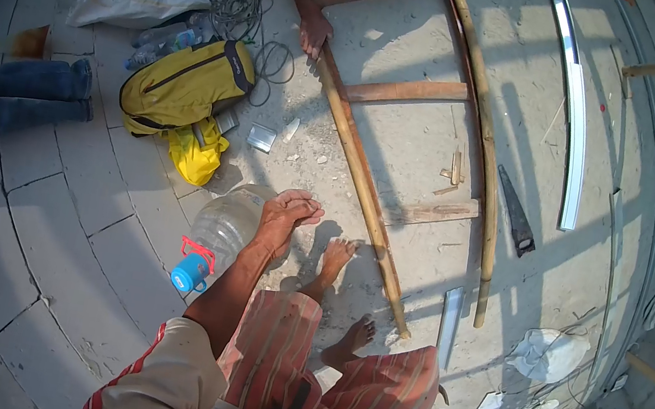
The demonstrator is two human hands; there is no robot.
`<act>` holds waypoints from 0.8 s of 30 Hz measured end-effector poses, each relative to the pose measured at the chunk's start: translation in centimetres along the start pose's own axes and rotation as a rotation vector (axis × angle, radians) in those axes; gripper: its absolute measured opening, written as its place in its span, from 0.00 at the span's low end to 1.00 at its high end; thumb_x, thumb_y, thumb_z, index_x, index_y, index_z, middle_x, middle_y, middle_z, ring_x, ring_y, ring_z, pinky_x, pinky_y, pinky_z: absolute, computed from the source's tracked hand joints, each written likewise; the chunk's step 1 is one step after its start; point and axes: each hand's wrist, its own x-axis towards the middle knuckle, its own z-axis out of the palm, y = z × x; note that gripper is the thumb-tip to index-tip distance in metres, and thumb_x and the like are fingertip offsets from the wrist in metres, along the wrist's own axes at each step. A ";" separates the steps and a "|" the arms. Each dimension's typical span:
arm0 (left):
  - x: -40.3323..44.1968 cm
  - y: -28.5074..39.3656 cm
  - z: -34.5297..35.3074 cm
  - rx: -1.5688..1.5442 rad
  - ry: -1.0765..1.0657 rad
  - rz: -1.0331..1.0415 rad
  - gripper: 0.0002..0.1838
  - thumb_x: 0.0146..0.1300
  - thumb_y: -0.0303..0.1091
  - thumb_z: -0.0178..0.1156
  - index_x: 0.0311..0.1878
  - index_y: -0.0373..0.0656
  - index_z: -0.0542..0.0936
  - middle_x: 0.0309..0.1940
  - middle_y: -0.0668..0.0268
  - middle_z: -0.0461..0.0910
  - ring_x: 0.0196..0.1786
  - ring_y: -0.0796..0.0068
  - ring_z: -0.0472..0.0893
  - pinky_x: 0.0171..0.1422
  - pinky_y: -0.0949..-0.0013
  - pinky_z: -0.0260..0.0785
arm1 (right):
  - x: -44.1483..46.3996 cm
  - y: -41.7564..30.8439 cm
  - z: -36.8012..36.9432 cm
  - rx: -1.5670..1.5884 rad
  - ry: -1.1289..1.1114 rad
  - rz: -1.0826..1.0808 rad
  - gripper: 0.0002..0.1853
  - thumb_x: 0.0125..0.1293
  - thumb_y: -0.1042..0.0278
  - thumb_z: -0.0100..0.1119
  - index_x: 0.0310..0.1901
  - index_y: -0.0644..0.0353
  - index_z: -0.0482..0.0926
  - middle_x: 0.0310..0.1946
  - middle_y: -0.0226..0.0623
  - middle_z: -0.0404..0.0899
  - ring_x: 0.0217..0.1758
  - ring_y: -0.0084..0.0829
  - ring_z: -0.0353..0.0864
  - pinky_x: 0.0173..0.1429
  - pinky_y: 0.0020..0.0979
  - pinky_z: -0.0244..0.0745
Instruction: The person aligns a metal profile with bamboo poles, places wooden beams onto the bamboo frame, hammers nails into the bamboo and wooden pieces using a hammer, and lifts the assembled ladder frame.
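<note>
Head view. Left hand (289,214): palm up, fingers bent and close together beside the jug (226,224); cannot tell whether they pinch anything small. Right hand: not visible, state unknown. Pole (357,147) lies along the frame (409,92) on the floor (518,291), upper end under a co-worker's hand (314,30). Risks, judged: round pole could roll if that hand slips, striking the near foot (350,342); saw (516,213) beyond the far pole (486,127) could cut a bare foot.

Pole (355,146): smooth, bamboo-like wood, faint sheen;
Rungs (407,91): rough, matt wood;
Jug (220,225): clear, glossy plastic;
Backpack (177,89): matt yellow cloth;
Saw blade (512,204): dull metal;
Floor (512,276): rough, dusty, matt;
Cup (190,272): smooth blue plastic.
</note>
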 end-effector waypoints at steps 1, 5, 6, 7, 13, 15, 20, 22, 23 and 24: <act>0.7 0.7 0.3 0.016 0.064 0.023 0.14 0.63 0.27 0.63 0.49 0.33 0.74 0.40 0.53 0.81 0.43 0.61 0.84 0.49 0.63 0.79 | -0.2 -0.9 0.0 -0.058 -0.006 0.006 0.14 0.65 0.59 0.57 0.36 0.64 0.78 0.26 0.39 0.81 0.32 0.34 0.81 0.36 0.36 0.76; 2.3 2.8 -0.1 -0.019 0.224 0.091 0.16 0.66 0.38 0.62 0.49 0.35 0.75 0.33 0.57 0.81 0.34 0.66 0.83 0.40 0.65 0.78 | 0.0 -5.1 -0.5 -0.284 -0.053 -0.028 0.14 0.65 0.59 0.58 0.36 0.64 0.78 0.26 0.38 0.80 0.31 0.33 0.81 0.35 0.36 0.76; 2.3 3.3 -0.3 -0.033 0.255 0.081 0.17 0.67 0.40 0.61 0.49 0.36 0.75 0.31 0.59 0.80 0.32 0.68 0.83 0.38 0.66 0.78 | 0.2 -6.3 -0.6 -0.342 -0.065 -0.031 0.14 0.64 0.59 0.59 0.36 0.64 0.78 0.25 0.38 0.80 0.31 0.33 0.81 0.35 0.36 0.76; 2.2 3.7 -0.7 -0.044 0.266 0.087 0.17 0.67 0.40 0.61 0.49 0.36 0.75 0.31 0.59 0.80 0.32 0.68 0.83 0.38 0.66 0.78 | 0.7 -7.8 -0.7 -0.403 -0.076 -0.054 0.14 0.64 0.59 0.59 0.36 0.64 0.78 0.25 0.38 0.80 0.31 0.33 0.81 0.35 0.36 0.76; 5.4 6.0 -5.6 -0.005 0.494 0.145 0.16 0.68 0.42 0.60 0.48 0.37 0.79 0.29 0.67 0.78 0.28 0.77 0.78 0.34 0.71 0.74 | 6.9 -20.5 2.0 -0.882 -0.174 -0.283 0.14 0.63 0.58 0.60 0.36 0.64 0.78 0.24 0.37 0.79 0.30 0.33 0.80 0.35 0.36 0.75; 7.8 7.6 -6.8 -0.017 0.568 0.203 0.16 0.68 0.41 0.60 0.48 0.37 0.79 0.30 0.67 0.79 0.28 0.77 0.79 0.35 0.72 0.74 | 8.8 -26.8 4.1 -1.017 -0.208 -0.372 0.14 0.63 0.58 0.61 0.36 0.64 0.78 0.24 0.37 0.79 0.30 0.32 0.80 0.35 0.36 0.75; 8.7 8.7 -5.4 -0.036 0.707 0.147 0.12 0.68 0.36 0.59 0.43 0.34 0.79 0.30 0.63 0.80 0.29 0.74 0.80 0.37 0.70 0.77 | 12.6 -40.6 6.5 -0.311 -0.281 -0.250 0.16 0.62 0.62 0.66 0.30 0.50 0.64 0.12 0.21 0.59 0.06 0.16 0.56 0.09 0.24 0.53; 8.8 9.2 -4.0 -0.026 0.715 0.128 0.11 0.68 0.34 0.59 0.43 0.34 0.78 0.31 0.61 0.80 0.30 0.72 0.81 0.38 0.69 0.78 | 11.3 -45.6 6.5 -0.217 -0.373 -0.370 0.16 0.63 0.60 0.65 0.30 0.51 0.64 0.13 0.20 0.59 0.07 0.17 0.57 0.09 0.24 0.54; 9.2 9.3 -3.4 -0.026 0.717 0.115 0.11 0.68 0.34 0.58 0.44 0.35 0.78 0.32 0.61 0.80 0.31 0.70 0.81 0.39 0.68 0.79 | 10.6 -47.8 6.8 -0.229 -0.322 -0.357 0.17 0.63 0.59 0.65 0.30 0.52 0.64 0.13 0.21 0.59 0.07 0.17 0.58 0.09 0.25 0.55; 9.9 9.7 -2.8 -0.029 0.719 0.103 0.11 0.67 0.34 0.58 0.45 0.35 0.77 0.33 0.61 0.80 0.32 0.69 0.82 0.39 0.66 0.79 | 9.8 -49.7 7.2 -0.242 -0.271 -0.345 0.17 0.63 0.58 0.65 0.30 0.52 0.64 0.13 0.21 0.59 0.07 0.18 0.59 0.09 0.25 0.56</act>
